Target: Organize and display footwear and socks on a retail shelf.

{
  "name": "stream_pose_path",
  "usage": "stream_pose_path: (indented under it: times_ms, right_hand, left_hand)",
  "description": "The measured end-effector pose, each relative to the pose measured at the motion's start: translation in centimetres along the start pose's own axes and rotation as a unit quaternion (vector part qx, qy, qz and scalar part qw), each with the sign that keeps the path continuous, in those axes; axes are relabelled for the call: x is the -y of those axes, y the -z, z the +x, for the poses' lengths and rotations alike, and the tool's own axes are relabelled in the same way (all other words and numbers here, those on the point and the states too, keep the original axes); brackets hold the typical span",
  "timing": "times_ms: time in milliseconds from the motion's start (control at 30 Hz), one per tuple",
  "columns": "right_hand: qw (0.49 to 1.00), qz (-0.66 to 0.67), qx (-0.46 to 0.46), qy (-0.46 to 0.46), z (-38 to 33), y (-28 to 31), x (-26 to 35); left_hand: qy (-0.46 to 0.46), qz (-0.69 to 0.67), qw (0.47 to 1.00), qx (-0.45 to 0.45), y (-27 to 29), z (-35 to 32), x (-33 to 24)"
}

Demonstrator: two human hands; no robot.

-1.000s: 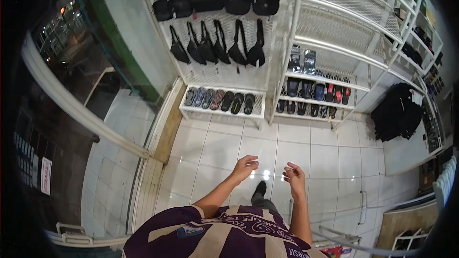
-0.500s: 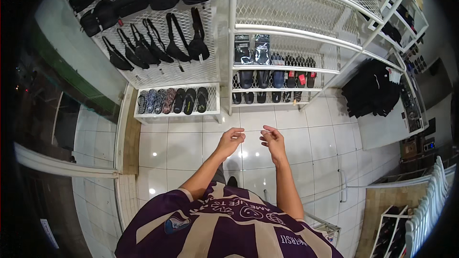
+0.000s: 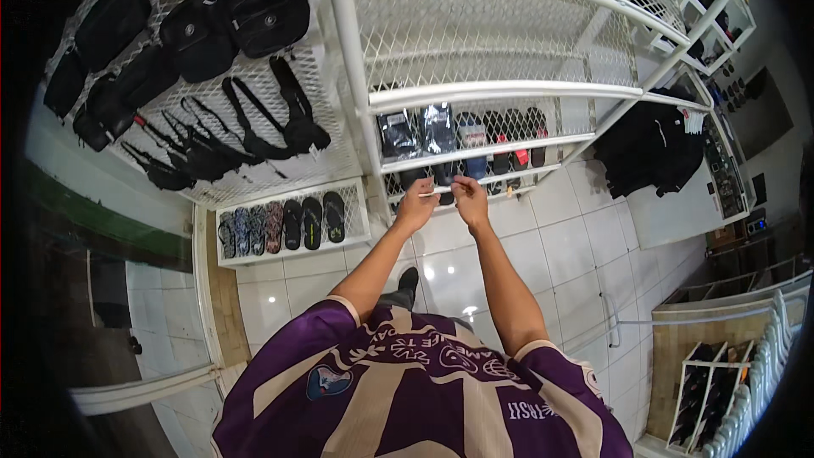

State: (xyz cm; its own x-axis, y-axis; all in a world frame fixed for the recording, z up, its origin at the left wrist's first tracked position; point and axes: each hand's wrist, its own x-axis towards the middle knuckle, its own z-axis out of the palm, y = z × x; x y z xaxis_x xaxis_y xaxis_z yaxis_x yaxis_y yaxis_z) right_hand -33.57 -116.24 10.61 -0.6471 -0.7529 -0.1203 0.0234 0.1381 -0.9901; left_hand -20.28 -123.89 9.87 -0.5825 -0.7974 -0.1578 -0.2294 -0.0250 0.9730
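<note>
Both my arms reach forward above the tiled floor, toward the lower tiers of a white metal rack (image 3: 483, 89). My left hand (image 3: 415, 205) has its fingers loosely bent and pointing inward; nothing shows in it. A short gap separates it from my right hand (image 3: 471, 203), whose fingers are also loosely curved, with nothing visible between them. In the picture both hands overlap the rack's lowest rail; whether they touch it I cannot tell. Just beyond them are clear-wrapped dark packages (image 3: 437, 128) and a blue-and-white package (image 3: 471, 134). Dark footwear with red tags (image 3: 521, 153) sits to their right.
A low white shelf (image 3: 292, 259) at left holds several flip-flops (image 3: 312, 222). Black bags (image 3: 264, 8) hang on the mesh wall above it. Black garments (image 3: 651, 146) lie by a counter on the right. White hangers (image 3: 767, 373) line the lower right. My shoe (image 3: 409, 278) shows below.
I have come closer to the rack, with one foot forward. Both hands have moved farther out, now overlapping the rack's lower rails and closer to each other.
</note>
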Motion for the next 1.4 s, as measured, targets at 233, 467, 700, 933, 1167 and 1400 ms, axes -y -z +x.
stream_pose_path:
  times_ms: [233, 467, 700, 933, 1167, 1400]
  right_hand:
    - [0.991, -0.132, -0.003, 0.018, 6.6, -2.0, -0.8]
    - [0.965, -0.254, -0.029, 0.053, 11.4, -1.1, -4.1]
    - [0.952, -0.286, -0.065, 0.090, 12.9, -3.4, -2.8]
    - [0.943, -0.267, -0.128, 0.154, 12.8, -1.6, -2.7]
    - [0.996, -0.051, -0.077, 0.001, 6.9, 1.0, 1.4]
    - [0.995, 0.008, -0.057, -0.082, -2.9, 6.8, 2.9]
  left_hand:
    - [-0.038, 0.156, 0.985, -0.064, 1.8, 7.5, 1.2]
    - [-0.016, 0.116, 0.993, -0.021, -0.3, 9.3, 1.5]
    - [-0.006, 0.058, 0.998, -0.024, 1.6, 10.3, 3.7]
    - [-0.020, -0.021, 0.999, 0.016, 0.9, 10.9, 2.0]
    - [0.070, -0.120, 0.988, 0.061, -0.8, 10.9, -0.1]
    - [0.193, -0.418, 0.874, 0.155, -2.9, 10.4, -4.6]
